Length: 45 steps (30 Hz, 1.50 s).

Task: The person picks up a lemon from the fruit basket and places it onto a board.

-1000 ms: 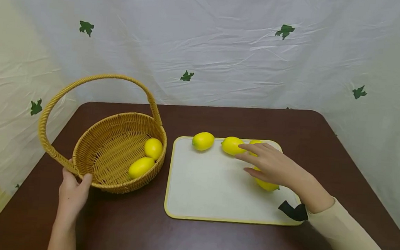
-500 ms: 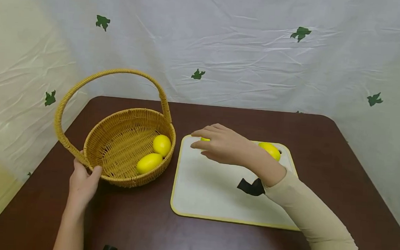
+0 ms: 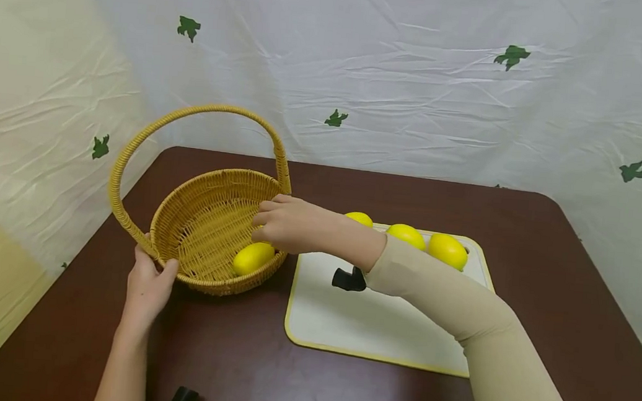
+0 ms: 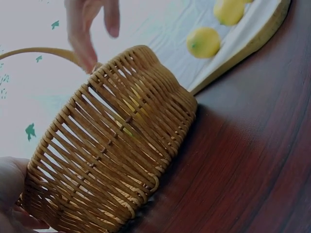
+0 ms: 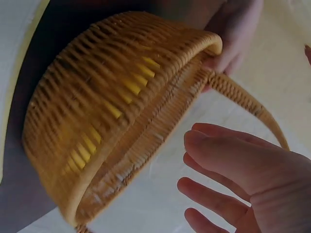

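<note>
My left hand grips the rim of a round wicker basket by the base of its arched handle, thumb over the edge. Inside the basket lies a lemon; a second one there is mostly covered by my right hand. That hand hovers at the basket's right rim, fingers loosely bent. In the right wrist view my right hand shows nothing between thumb and fingers, and yellow shows through the basket weave. From the left wrist view, my right fingers hang just over the rim.
A white board with a yellow edge lies right of the basket. Along its far side sit a left lemon, a middle lemon and a right lemon. My right sleeve covers part of the board. A pale curtain hangs behind the table.
My right hand has swept left from over the board to the basket's right rim, its fingers less spread. My left hand keeps its grip. The head view has shifted slightly.
</note>
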Available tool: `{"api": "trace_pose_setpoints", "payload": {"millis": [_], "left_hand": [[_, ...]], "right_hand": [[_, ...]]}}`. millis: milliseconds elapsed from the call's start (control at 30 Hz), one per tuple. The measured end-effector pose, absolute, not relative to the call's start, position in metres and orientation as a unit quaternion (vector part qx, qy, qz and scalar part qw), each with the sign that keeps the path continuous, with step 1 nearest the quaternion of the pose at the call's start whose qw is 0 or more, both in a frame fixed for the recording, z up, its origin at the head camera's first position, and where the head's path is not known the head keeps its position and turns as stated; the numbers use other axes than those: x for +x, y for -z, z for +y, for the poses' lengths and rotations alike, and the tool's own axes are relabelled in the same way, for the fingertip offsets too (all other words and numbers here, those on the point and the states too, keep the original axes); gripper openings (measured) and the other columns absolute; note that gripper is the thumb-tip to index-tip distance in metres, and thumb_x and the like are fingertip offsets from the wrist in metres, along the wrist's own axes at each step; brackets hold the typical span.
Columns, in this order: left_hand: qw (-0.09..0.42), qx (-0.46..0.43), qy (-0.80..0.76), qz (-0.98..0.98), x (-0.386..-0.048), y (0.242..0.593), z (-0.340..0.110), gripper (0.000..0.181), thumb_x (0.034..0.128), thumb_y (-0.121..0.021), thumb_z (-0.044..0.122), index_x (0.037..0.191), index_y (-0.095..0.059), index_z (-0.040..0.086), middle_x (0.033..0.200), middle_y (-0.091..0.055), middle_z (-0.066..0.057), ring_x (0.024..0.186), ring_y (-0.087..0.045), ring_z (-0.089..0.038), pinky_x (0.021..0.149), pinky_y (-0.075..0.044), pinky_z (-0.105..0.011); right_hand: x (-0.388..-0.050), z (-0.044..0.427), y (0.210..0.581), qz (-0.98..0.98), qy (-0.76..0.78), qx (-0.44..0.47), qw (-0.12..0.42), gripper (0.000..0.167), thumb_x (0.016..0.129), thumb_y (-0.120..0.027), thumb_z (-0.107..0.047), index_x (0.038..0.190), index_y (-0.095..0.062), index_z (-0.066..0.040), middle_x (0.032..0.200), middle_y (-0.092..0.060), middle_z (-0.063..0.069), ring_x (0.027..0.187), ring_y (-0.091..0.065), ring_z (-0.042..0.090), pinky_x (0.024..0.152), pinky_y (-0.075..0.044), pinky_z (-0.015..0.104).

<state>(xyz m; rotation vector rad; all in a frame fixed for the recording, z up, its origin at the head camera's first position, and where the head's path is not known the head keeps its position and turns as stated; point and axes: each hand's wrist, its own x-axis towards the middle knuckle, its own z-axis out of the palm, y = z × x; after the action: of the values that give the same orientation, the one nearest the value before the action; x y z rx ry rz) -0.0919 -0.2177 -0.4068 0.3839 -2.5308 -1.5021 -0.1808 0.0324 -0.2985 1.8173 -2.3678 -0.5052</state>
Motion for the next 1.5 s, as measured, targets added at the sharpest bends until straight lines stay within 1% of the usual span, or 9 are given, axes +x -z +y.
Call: {"api": "trace_pose_setpoints", "payload": {"millis": [133,267,567,700,800,900,1233,1367,1500], "left_hand": [[0.082,0.125,0.508,-0.848,-0.093,0.407,-0.217,0.071,0.0913,-0.04,0.018,0.147,0.004,0.011,0.14,-0.028,-0.029,0.112,-0.034,-0.032,0.089,-0.028,-0.048],[0.08,0.12,0.513,-0.846,-0.094,0.407,-0.218,0.072,0.0914,-0.04,0.018,0.147,0.006,0.01,0.143,-0.024,-0.027,0.115,-0.031,-0.031,0.09,-0.027,-0.048],[0.084,0.117,0.51,-0.848,-0.093,0.407,-0.219,0.071,0.0915,-0.041,0.019,0.147,0.002,0.009,0.138,-0.03,-0.028,0.107,-0.035,-0.031,0.086,-0.029,-0.046],[0.082,0.119,0.51,-0.848,-0.093,0.406,-0.218,0.072,0.0913,-0.041,0.018,0.147,0.003,0.009,0.139,-0.03,-0.028,0.108,-0.036,-0.031,0.086,-0.03,-0.045],[0.08,0.124,0.511,-0.847,-0.094,0.407,-0.218,0.073,0.091,-0.041,0.018,0.147,0.004,0.01,0.141,-0.028,-0.026,0.109,-0.036,-0.03,0.086,-0.03,-0.045],[0.079,0.128,0.511,-0.846,-0.094,0.407,-0.219,0.073,0.0908,-0.041,0.018,0.147,0.004,0.01,0.141,-0.027,-0.026,0.109,-0.036,-0.03,0.086,-0.031,-0.045],[0.077,0.131,0.508,-0.848,-0.091,0.406,-0.218,0.073,0.0907,-0.041,0.019,0.147,0.005,0.01,0.142,-0.025,-0.026,0.11,-0.035,-0.031,0.088,-0.029,-0.046],[0.082,0.129,0.509,-0.847,-0.092,0.406,-0.218,0.073,0.0905,-0.041,0.018,0.147,0.004,0.01,0.141,-0.028,-0.027,0.109,-0.035,-0.03,0.088,-0.029,-0.046],[0.086,0.127,0.507,-0.848,-0.093,0.406,-0.218,0.073,0.0903,-0.042,0.018,0.147,0.003,0.01,0.139,-0.03,-0.027,0.109,-0.037,-0.03,0.088,-0.03,-0.046]], "right_hand": [[-0.178,0.011,0.303,-0.754,0.2,0.624,0.043,0.03,0.092,-0.054,-0.013,0.118,-0.063,-0.024,0.116,-0.058,-0.004,0.104,-0.046,0.018,0.088,-0.035,0.031],[-0.175,-0.007,0.307,-0.724,0.231,0.649,0.039,0.027,0.094,-0.05,-0.015,0.114,-0.065,-0.026,0.109,-0.059,-0.006,0.097,-0.047,0.016,0.082,-0.036,0.03],[-0.174,-0.034,0.314,-0.687,0.297,0.663,0.001,0.025,0.095,-0.048,-0.018,0.11,-0.066,-0.027,0.108,-0.062,-0.007,0.098,-0.05,0.015,0.079,-0.037,0.031],[-0.18,-0.037,0.32,-0.688,0.307,0.655,-0.047,0.025,0.093,-0.051,-0.017,0.112,-0.064,-0.025,0.11,-0.061,-0.006,0.1,-0.05,0.015,0.081,-0.037,0.033],[-0.189,-0.036,0.326,-0.699,0.288,0.65,-0.082,0.029,0.09,-0.054,-0.014,0.115,-0.062,-0.025,0.112,-0.06,-0.005,0.102,-0.05,0.015,0.084,-0.038,0.033],[-0.198,-0.036,0.331,-0.706,0.265,0.648,-0.101,0.035,0.087,-0.057,-0.012,0.119,-0.059,-0.025,0.114,-0.059,-0.003,0.106,-0.05,0.016,0.088,-0.039,0.035],[-0.209,-0.037,0.34,-0.722,0.248,0.632,-0.134,0.044,0.087,-0.057,-0.014,0.129,-0.051,-0.025,0.119,-0.056,0.001,0.107,-0.05,0.016,0.086,-0.042,0.036],[-0.214,-0.035,0.343,-0.731,0.226,0.627,-0.148,0.044,0.087,-0.058,-0.015,0.129,-0.05,-0.024,0.118,-0.054,0.002,0.102,-0.05,0.016,0.082,-0.044,0.034],[-0.216,-0.034,0.345,-0.734,0.214,0.626,-0.15,0.045,0.087,-0.059,-0.014,0.13,-0.05,-0.024,0.117,-0.053,0.003,0.097,-0.05,0.016,0.079,-0.044,0.033]]}}
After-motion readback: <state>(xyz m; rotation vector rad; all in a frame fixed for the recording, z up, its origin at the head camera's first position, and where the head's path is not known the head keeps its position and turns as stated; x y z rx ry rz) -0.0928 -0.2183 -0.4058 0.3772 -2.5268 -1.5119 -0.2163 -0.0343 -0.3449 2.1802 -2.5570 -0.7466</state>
